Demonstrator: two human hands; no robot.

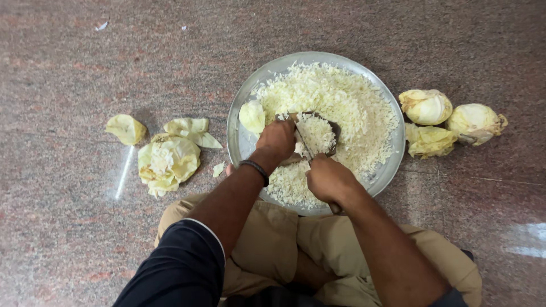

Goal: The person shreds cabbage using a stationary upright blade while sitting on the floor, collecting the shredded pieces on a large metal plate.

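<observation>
I'm pinning a cabbage chunk (pixel 301 149) on the small dark board (pixel 333 132) at the middle of the steel plate (pixel 239 139), left hand (pixel 277 140) curled shut over it. My right hand (pixel 328 179) is clamping the knife handle (pixel 335 208) at 6 o'clock. The cabbage looks crisp, light and crumbly, so I'm gripping the uncut end. Whole heads (pixel 425 106) are sitting at 3 o'clock on the floor.

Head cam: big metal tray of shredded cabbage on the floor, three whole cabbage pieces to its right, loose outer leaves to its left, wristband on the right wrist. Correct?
One slip: the wristband is on the left wrist, not the right, as the head view shows. The rest stands: metal tray of shredded cabbage, three cabbage pieces to its right, loose leaves to its left.
</observation>
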